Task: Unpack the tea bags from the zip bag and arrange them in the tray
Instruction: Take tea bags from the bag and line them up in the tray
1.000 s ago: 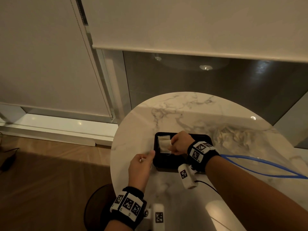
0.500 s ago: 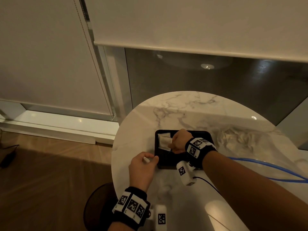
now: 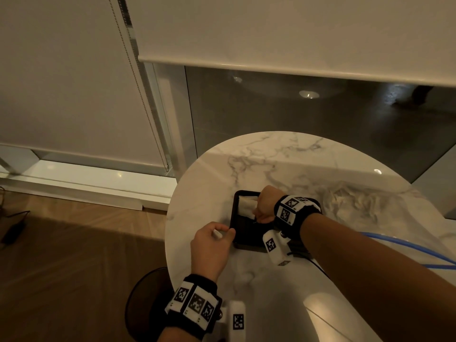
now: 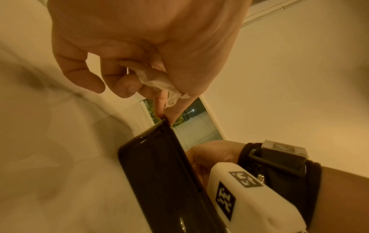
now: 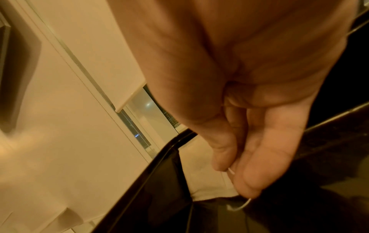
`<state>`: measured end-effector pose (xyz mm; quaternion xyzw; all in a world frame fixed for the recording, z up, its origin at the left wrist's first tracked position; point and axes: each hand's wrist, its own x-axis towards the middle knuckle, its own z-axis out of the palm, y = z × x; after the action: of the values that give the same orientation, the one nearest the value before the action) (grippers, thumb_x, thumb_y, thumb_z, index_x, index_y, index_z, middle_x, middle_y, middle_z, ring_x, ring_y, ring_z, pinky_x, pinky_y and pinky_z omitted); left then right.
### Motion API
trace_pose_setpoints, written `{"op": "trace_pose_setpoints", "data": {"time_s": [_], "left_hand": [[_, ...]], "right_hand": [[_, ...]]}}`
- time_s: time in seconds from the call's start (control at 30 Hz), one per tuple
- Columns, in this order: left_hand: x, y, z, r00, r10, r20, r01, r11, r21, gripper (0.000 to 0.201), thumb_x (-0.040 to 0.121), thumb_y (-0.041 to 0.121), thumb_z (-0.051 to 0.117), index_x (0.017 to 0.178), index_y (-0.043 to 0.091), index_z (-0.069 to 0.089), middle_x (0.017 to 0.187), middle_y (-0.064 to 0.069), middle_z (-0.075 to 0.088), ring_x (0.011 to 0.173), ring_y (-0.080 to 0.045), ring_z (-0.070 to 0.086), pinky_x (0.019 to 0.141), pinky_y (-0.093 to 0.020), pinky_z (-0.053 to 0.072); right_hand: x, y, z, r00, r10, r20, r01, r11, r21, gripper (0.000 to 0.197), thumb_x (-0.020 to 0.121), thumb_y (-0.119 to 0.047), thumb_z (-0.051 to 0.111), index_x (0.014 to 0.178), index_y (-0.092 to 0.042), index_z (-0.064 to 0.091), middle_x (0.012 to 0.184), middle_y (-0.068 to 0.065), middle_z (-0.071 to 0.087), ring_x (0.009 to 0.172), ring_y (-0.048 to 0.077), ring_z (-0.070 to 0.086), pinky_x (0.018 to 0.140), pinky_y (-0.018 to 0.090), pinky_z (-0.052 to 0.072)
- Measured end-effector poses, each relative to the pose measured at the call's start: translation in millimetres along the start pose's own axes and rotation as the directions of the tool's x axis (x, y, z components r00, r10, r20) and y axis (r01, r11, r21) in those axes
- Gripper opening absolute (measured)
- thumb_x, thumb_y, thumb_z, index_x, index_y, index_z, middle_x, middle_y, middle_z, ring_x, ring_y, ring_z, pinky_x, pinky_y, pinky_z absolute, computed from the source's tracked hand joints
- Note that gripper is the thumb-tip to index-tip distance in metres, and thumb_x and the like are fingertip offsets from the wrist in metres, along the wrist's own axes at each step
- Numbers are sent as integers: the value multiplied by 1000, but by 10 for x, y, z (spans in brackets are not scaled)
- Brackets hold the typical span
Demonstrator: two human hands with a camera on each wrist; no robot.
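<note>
Left hand [image 3: 209, 248] at near-left edge of black rectangular plastic tray [image 3: 246, 239], grip pinched on a crumpled white paper tea bag [image 4: 157, 82]. Tray sits on round white marble worktop [image 3: 283, 164]. Right hand [image 3: 265, 206] inside tray, grip closed on thin white string [image 5: 239, 206] beside flat white tea bags [image 3: 246, 206] in far-left corner. Clear plastic zip bag [image 3: 357, 206] lies right of tray.

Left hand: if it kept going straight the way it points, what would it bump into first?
Probably the black tray. The left hand, holding a tea bag, already has a fingertip at the tray's near left rim, though depth is hard to judge.
</note>
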<state>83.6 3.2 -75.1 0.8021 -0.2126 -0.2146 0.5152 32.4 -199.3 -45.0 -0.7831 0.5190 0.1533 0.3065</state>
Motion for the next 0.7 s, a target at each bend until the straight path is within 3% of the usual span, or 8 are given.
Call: {"op": "trace_pose_setpoints", "data": {"time_s": [0.13, 0.33, 0.5, 0.6, 0.7], "left_hand": [[-2, 3, -4, 1000, 14, -1, -14, 1000, 7, 8, 83, 30, 78, 81, 25, 72, 78, -1, 65, 76, -13, 58, 69, -29, 50], [9, -12, -4, 1000, 7, 0, -7, 1000, 4, 8, 83, 31, 79, 80, 26, 72, 82, 0, 67, 81, -10, 59, 75, -32, 52], [12, 1, -10, 1000, 6, 4, -6, 1000, 17, 8, 83, 30, 78, 81, 25, 72, 82, 1, 67, 80, -7, 59, 69, -25, 48], [11, 0, -11, 1000, -3, 6, 3, 1000, 16, 9, 83, 30, 79, 80, 25, 72, 81, 1, 68, 79, -6, 59, 66, -21, 46], [13, 13, -12, 1000, -6, 8, 6, 1000, 12, 9, 83, 30, 79, 80, 25, 72, 81, 1, 68, 78, -5, 58, 64, -19, 44]], "right_hand": [[-40, -2, -19, 1000, 1, -6, -1, 1000, -14, 38, 84, -22, 76, 57, -12, 52, 40, 1, 50, 41, 18, 47, 38, 23, 38], [-1, -10, -43, 1000, 3, 2, -3, 1000, 28, 31, 83, -24, 79, 64, -8, 59, 55, 5, 63, 53, 19, 64, 41, 20, 45], [-33, -9, -51, 999, 17, -41, -16, 999, 42, 36, 83, -22, 78, 57, -10, 56, 37, -1, 56, 30, 9, 53, 31, 14, 35], [-18, -13, -57, 999, 24, -25, -23, 999, 48, 28, 80, -22, 80, 64, -8, 63, 58, 4, 67, 49, 15, 64, 38, 18, 43], [-21, -25, -67, 999, 33, -5, -33, 997, 74, 26, 78, -22, 83, 67, -7, 64, 56, 5, 69, 48, 16, 66, 40, 20, 47]]}}
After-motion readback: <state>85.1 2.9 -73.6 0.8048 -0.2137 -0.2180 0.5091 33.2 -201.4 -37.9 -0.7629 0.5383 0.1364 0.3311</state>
